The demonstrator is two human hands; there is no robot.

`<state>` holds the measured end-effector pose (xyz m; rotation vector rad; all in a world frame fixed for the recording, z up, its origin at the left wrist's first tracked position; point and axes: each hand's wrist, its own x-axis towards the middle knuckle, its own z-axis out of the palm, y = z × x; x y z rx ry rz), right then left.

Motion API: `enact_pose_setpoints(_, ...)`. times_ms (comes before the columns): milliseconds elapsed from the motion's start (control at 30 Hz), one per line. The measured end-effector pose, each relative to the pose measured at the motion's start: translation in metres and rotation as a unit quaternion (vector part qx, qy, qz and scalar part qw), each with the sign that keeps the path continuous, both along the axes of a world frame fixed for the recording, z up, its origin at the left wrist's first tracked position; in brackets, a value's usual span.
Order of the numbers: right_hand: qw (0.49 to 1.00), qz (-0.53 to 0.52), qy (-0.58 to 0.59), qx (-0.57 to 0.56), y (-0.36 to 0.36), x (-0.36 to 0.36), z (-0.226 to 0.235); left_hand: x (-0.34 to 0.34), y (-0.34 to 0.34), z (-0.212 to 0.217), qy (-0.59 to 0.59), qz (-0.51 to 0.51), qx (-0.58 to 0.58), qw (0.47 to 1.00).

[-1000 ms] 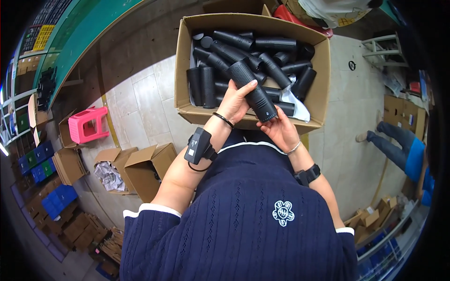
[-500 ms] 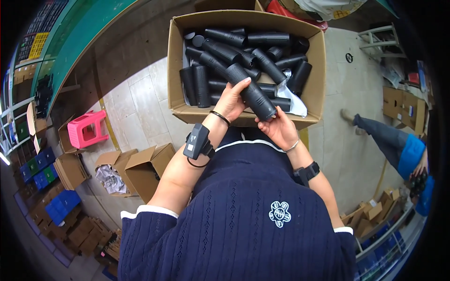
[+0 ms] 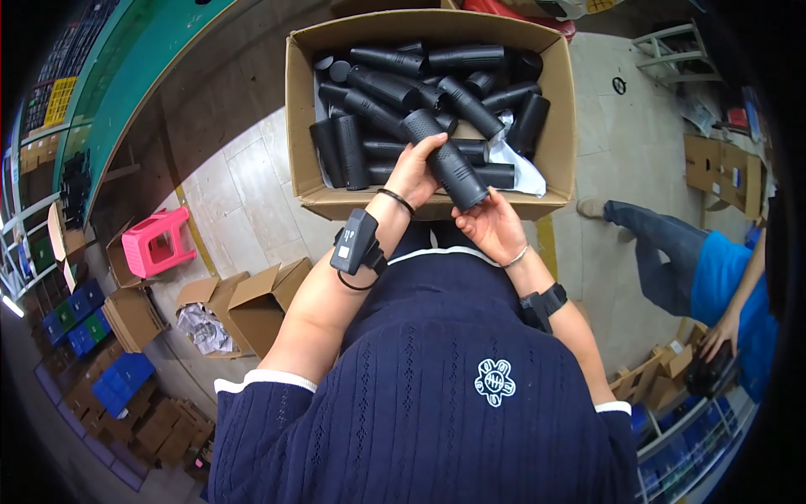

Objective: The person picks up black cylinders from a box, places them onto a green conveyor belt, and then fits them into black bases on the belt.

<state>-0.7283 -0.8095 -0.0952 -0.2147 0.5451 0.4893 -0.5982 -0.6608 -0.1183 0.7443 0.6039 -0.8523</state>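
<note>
between the hands: one black cylinder (image 3: 447, 161) lifted just above the box's near wall
right hand (image 3: 494, 225): cupped under its lower end, gripping
left hand (image 3: 413, 172): wrapped round its upper side, gripping
beyond the hands: cardboard box (image 3: 302, 126) with many more black cylinders piled inside
progress: apparently early; one out, the pile remains

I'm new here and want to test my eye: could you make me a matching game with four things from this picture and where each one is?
Things:
1. black tube
2. cardboard box
3. pink stool
4. small black device

Places:
A. strapped on the left wrist
B. on the floor at the left
C. held in both hands
D. in front of the person, full of black tubes

Pairs: 1-C, 2-D, 3-B, 4-A
</note>
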Motion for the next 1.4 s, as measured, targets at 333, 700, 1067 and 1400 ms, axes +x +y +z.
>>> enact_pose_setpoints(333,0.550,0.128,-0.132,-0.814,-0.092,0.084,-0.109,-0.003,0.052,0.040,-0.004,0.052,-0.006,0.999)
enact_pose_setpoints(700,0.699,-0.063,-0.213,-0.680,-0.112,0.111,-0.089,0.004,0.084,0.073,-0.157,-0.044,0.047,0.986)
enact_pose_setpoints(1067,0.689,0.078,-0.373,-0.617,-0.025,0.115,0.125,0.008,0.040,0.136,-0.525,-0.369,0.002,0.767)
enact_pose_setpoints(1400,0.887,0.135,-0.229,-0.378,0.064,0.094,0.082,-0.003,0.130,0.130,-0.318,0.060,-0.177,0.930)
